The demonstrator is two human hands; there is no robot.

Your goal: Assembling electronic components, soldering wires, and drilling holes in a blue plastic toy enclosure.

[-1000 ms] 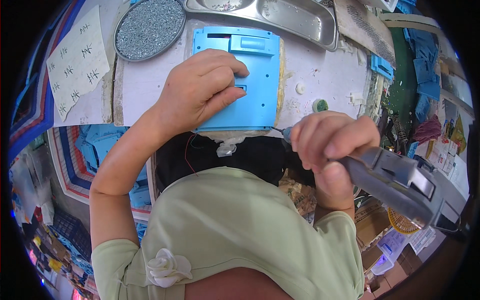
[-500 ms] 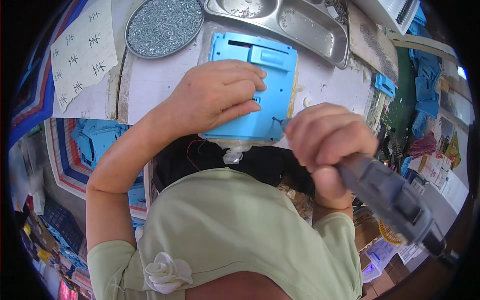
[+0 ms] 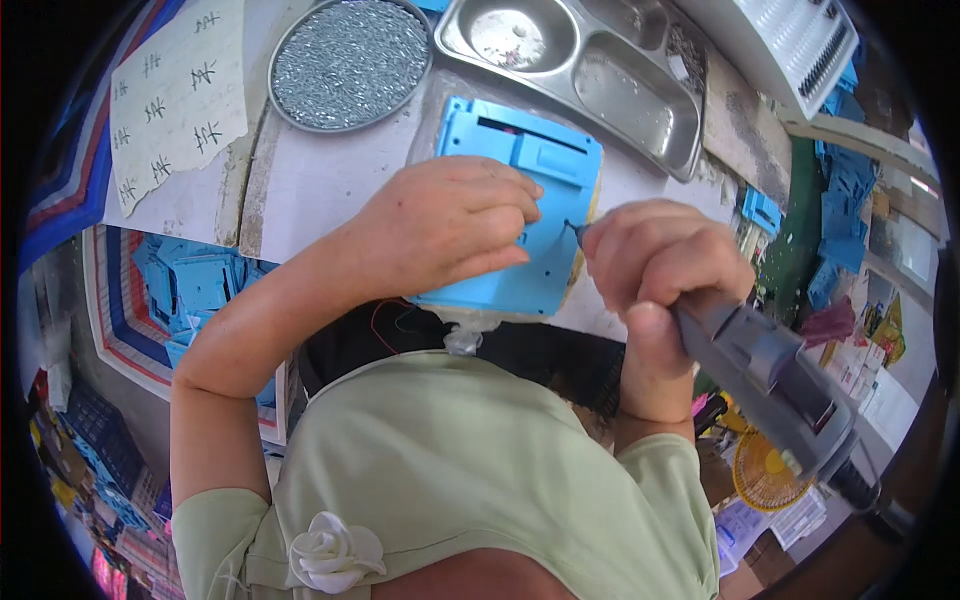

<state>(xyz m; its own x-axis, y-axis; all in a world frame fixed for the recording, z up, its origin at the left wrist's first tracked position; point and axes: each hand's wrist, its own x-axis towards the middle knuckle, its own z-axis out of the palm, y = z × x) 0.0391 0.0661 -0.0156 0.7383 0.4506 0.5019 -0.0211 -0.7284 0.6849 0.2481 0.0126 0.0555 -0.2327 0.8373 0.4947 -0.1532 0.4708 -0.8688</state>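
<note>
Head view: the blue panel (image 3: 545, 245) is set at the near edge of the tabletop (image 3: 325, 190), between the two hands; its long axis is run away from the body, far end leaned right. Its left side is covered by the left hand (image 3: 450, 230), its right side faced by the right hand (image 3: 665, 260). The driver's bit (image 3: 578, 234) is pointed left at a hole near the panel's right edge; contact cannot be told. Left hand: laid palm-down, fingers bent and bunched; whether anything is pinched cannot be told. Right hand: wrapped round the front of the grey powered driver (image 3: 755, 350), whose rear is slanted toward the lower right. A dish of metal pieces (image 3: 350, 65) is placed beyond the panel's far left corner.
</note>
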